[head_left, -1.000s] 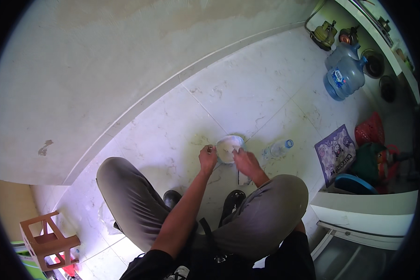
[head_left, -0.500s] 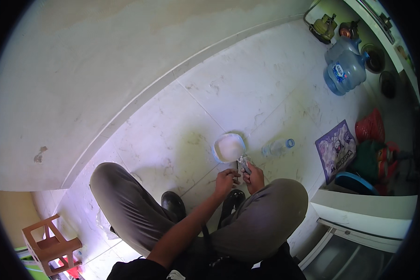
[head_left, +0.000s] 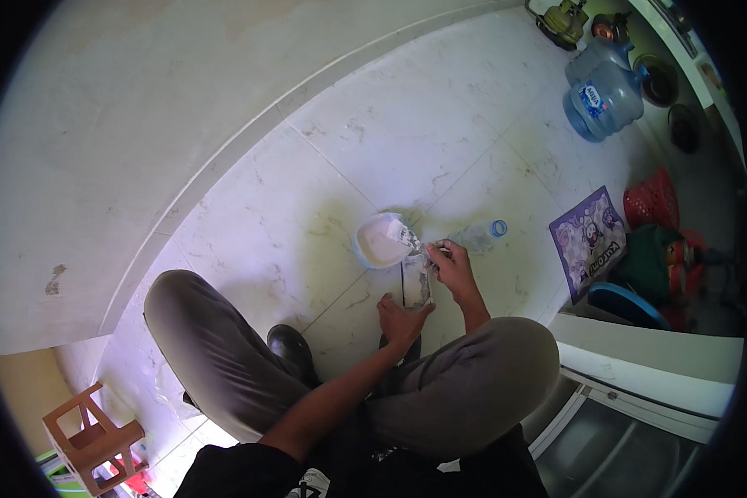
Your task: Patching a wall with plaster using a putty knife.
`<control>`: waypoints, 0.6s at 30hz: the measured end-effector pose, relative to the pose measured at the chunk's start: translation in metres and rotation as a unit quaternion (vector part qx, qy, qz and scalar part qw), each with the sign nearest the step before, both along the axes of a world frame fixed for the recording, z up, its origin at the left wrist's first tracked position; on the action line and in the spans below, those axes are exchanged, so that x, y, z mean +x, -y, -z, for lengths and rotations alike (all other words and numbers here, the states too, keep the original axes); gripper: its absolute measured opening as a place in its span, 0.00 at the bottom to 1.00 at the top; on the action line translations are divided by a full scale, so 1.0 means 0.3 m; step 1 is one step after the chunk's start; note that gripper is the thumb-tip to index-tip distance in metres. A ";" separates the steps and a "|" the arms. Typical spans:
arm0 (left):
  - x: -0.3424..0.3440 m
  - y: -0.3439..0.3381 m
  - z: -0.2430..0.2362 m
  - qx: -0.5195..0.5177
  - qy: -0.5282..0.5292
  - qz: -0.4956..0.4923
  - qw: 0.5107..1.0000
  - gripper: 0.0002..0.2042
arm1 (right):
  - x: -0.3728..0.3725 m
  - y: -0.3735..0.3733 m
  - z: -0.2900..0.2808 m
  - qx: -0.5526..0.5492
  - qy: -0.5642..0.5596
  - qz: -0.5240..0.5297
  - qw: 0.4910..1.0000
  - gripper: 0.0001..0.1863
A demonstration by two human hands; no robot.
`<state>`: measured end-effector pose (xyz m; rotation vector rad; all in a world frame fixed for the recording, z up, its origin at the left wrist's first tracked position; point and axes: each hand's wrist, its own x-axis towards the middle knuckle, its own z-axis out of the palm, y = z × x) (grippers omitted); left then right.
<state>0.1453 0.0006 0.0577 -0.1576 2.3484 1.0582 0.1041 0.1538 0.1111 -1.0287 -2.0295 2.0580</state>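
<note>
My right hand (head_left: 452, 264) pinches the handle of a putty knife (head_left: 404, 236), its blade coated in white paste, over the right rim of a small pale bowl (head_left: 362, 249). A smooth, off-white paste (head_left: 383, 241) lies in the bowl. Just below, my left hand (head_left: 402, 320) grips the near end of a flat rectangular blade (head_left: 417, 284) smeared with white; its exact kind is unclear. To the right of the bowl is a clear plastic bottle (head_left: 476, 238) with a blue rim at its mouth, partly behind my right hand.
A plastered wall (head_left: 141, 108) rises at the far left. Large blue water jugs (head_left: 606, 100), a green gas cylinder (head_left: 563, 23), a purple printed bag (head_left: 589, 236) and a red basket (head_left: 651, 199) stand to the right. A brown stool (head_left: 95, 440) is at lower left.
My right hand has lifted the putty knife, now carrying white paste, up and across the bowl's rim. The rectangular blade in my left hand now shows its broad face. The whole view has shifted slightly.
</note>
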 end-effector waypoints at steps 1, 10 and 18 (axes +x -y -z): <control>0.004 -0.002 0.004 -0.001 0.000 0.001 1.000 0.52 | -0.006 -0.019 -0.015 -0.023 0.017 -0.011 1.000 0.11; -0.084 -0.040 0.147 0.171 -0.025 -0.121 0.978 0.24 | -0.040 -0.044 0.103 0.116 0.021 -0.136 0.984 0.18; -0.104 -0.043 0.180 0.265 0.046 -0.147 0.952 0.19 | 0.005 -0.045 0.169 0.380 0.022 -0.111 0.918 0.24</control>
